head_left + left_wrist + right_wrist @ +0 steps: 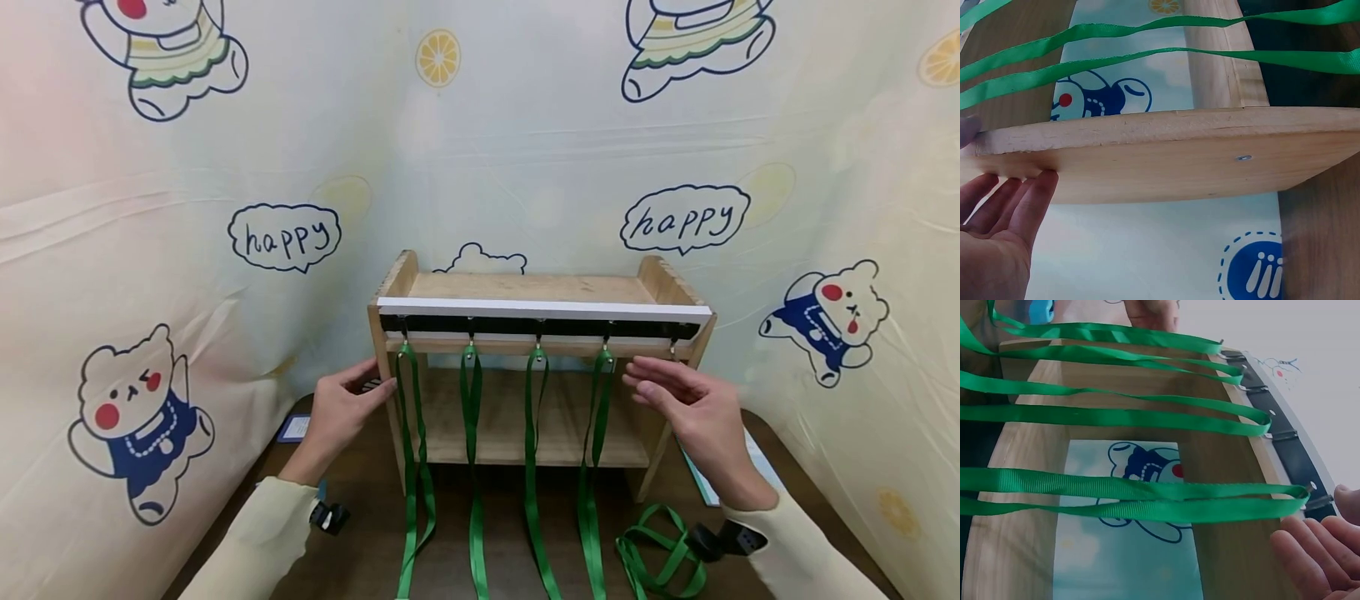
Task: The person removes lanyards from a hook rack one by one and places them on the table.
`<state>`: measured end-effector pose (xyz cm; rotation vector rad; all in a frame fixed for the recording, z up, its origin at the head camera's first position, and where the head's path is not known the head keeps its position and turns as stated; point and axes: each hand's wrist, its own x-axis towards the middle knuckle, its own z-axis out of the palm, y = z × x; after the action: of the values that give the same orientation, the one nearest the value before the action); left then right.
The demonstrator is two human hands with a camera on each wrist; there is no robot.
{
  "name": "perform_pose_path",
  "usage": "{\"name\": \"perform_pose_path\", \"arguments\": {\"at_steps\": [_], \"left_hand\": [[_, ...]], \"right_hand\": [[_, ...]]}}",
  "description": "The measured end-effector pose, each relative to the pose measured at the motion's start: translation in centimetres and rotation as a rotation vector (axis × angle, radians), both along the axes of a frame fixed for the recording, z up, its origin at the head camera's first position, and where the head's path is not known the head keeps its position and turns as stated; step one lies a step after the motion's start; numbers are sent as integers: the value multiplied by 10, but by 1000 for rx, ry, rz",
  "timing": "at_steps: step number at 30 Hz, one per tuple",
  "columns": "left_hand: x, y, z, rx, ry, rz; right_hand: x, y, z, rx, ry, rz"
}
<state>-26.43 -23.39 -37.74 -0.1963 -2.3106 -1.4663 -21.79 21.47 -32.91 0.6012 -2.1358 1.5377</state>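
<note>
A small wooden shelf [525, 287] stands on the table, with a black strip [502, 326] of metal hooks along its upper front. Several green ribbon loops [471, 400] hang from the hooks; the rightmost hook [672, 343] carries none. My left hand [341, 412] holds the shelf's left side panel [1147, 156], fingers against the outer face and thumb at the front edge. Beside the strip's right end, my right hand [693, 408] is held with fingers extended and nothing in it. Its fingertips [1288, 540] are close to the nearest hanging loop.
Another green ribbon [660, 550] lies loosely coiled on the dark table [510, 508], below my right wrist. A blue-edged card [294, 427] lies left of the shelf, and a pale sheet [761, 462] lies to the right. Printed cloth [525, 167] hangs behind and around the table.
</note>
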Motion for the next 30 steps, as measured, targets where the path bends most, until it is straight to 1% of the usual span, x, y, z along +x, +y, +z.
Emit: {"name": "perform_pose_path", "arguments": {"at_steps": [4, 13, 20, 25, 30], "left_hand": [[-1, 0, 0, -7, 2, -3], [-3, 1, -1, 3, -2, -13], [-3, 0, -1, 3, -12, -9], [-2, 0, -1, 6, -12, -9], [-1, 0, -1, 3, -1, -9]], "right_hand": [[-3, -6, -2, 23, 1, -19], [-7, -13, -1, 24, -9, -35], [-9, -18, -1, 60, -25, -71], [-13, -21, -5, 28, -59, -66], [-16, -26, -8, -34, -132, -51]]}}
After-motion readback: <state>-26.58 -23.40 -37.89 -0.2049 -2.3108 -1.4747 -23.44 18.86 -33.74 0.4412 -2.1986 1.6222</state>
